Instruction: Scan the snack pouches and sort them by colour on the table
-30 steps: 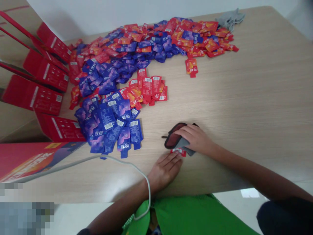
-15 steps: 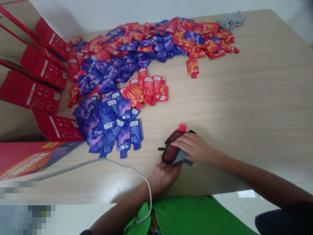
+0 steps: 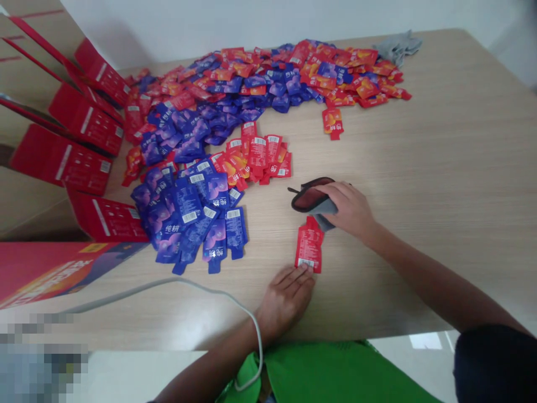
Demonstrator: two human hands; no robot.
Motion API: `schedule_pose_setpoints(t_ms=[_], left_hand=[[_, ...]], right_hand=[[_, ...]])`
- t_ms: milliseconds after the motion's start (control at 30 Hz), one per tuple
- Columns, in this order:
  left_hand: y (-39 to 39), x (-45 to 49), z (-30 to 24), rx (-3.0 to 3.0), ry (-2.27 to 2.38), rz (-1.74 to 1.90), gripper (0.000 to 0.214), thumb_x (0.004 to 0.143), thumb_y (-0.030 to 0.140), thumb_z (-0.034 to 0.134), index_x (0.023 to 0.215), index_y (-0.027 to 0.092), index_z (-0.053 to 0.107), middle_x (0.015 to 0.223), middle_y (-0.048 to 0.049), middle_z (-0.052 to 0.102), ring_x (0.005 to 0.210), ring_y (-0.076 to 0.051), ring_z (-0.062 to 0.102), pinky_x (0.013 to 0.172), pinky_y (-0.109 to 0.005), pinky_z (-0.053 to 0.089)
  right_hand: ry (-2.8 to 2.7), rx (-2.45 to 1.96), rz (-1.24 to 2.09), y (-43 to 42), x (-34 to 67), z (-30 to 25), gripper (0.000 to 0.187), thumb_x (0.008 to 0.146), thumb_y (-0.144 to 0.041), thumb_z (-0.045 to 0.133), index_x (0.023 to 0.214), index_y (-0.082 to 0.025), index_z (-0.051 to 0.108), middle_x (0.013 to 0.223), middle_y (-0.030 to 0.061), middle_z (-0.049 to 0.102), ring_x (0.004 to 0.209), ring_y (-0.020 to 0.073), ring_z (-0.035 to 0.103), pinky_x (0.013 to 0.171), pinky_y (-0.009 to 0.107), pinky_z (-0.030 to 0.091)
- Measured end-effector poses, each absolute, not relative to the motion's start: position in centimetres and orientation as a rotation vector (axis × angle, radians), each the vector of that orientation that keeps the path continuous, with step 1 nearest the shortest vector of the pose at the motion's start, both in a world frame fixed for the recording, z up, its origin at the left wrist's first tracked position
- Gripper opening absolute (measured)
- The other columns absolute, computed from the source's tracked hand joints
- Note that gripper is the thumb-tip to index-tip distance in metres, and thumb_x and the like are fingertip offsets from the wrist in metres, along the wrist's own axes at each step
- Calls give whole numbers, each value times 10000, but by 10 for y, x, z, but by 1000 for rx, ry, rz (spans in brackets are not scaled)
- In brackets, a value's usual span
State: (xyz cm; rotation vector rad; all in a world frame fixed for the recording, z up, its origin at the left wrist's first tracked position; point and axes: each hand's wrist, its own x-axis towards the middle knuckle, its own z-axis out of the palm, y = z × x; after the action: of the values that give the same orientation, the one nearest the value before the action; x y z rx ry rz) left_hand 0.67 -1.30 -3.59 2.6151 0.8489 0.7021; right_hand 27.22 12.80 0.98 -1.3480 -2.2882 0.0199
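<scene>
In the head view a red sachet [image 3: 309, 247] lies flat on the table, barcode end towards me, its narrow spout end pointing away. My left hand [image 3: 289, 296] rests palm down at its near edge, fingers stretched out and fingertips touching the barcode end. My right hand [image 3: 350, 210] is closed around a folded grey cloth item [image 3: 323, 207] with black edging and a dark red inside. That item sits just beyond the sachet's spout end and overlaps its right side slightly. The thumb of my right hand is partly hidden.
Blue sachets [image 3: 188, 210] and red sachets [image 3: 258, 151] lie in overlapping groups at left. A long mixed heap [image 3: 268, 84] spans the back. One red sachet [image 3: 333, 122] lies apart. Red cartons [image 3: 84, 123] stand at left. A pale cable [image 3: 210, 284] crosses in front; a grey cloth [image 3: 398, 47] lies far back.
My right hand has moved the grey cloth item away from me, uncovering the red sachet. My left hand has moved slightly nearer to me, out from under the cloth item.
</scene>
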Motion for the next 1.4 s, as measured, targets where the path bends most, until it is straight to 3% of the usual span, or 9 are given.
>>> schedule_pose_setpoints(t_ms=[100,233,433,567,700,933,1100,1267,1400], left_hand=[[-14,7,-34,2597,870,698,235,1037,148,567,1243,161,678,1303,-82,747,1258,-206,688,1137,-392,531],[-15,7,-34,2557,937,655,173,1025,138,561,1083,191,715,946,-37,804,882,-176,775,906,-335,629],[-12,7,-35,2570,845,711,264,1040,128,525,1258,148,674,1346,-91,726,1315,-215,657,1165,-400,519],[-11,6,-33,2566,864,697,247,1049,142,534,1247,152,682,1354,-83,723,1343,-197,637,1183,-386,504],[-12,7,-32,2576,874,709,242,1048,150,550,1252,156,681,1351,-83,725,1328,-194,646,1175,-381,508],[-15,8,-35,2547,990,674,179,1009,126,561,990,195,724,847,-32,774,797,-171,758,841,-326,642],[-13,8,-34,2568,872,734,236,1041,128,547,1236,148,679,1325,-76,736,1284,-205,673,1150,-376,529],[-12,7,-33,2553,894,722,242,1052,141,542,1252,160,677,1356,-59,724,1329,-190,646,1189,-371,500],[-13,8,-33,2560,898,741,243,1060,149,529,1255,159,672,1356,-72,723,1323,-197,649,1182,-382,504]], right_hand=[[-2289,-1165,127,89,261,15,465,940,-359,643,1378,-206,613,1250,128,725,1113,308,661,965,439,524],[-2534,-1001,306,46,242,-8,377,943,-322,625,1308,-234,659,1168,85,760,1007,274,675,912,425,543],[-2531,-1125,246,92,249,-30,414,907,-304,687,1302,-183,659,1188,124,743,1074,296,669,958,434,534],[-2503,-1277,92,138,263,-11,432,894,-259,695,1317,-182,657,1217,137,734,1101,322,666,958,454,528],[-2263,-1275,21,124,262,18,459,909,-325,694,1342,-187,630,1233,134,726,1092,314,667,949,442,530],[-2547,-1004,365,41,236,0,341,947,-270,622,1280,-207,654,1142,81,757,1001,256,679,900,398,538],[-2519,-1160,280,84,247,-24,405,906,-273,691,1301,-194,655,1187,113,738,1092,284,667,956,411,526],[-2432,-1381,71,141,266,-7,466,882,-265,703,1340,-192,649,1255,138,717,1125,331,659,963,460,524],[-2158,-1348,53,120,265,19,489,891,-325,692,1361,-203,631,1240,131,720,1114,328,667,980,463,528]])
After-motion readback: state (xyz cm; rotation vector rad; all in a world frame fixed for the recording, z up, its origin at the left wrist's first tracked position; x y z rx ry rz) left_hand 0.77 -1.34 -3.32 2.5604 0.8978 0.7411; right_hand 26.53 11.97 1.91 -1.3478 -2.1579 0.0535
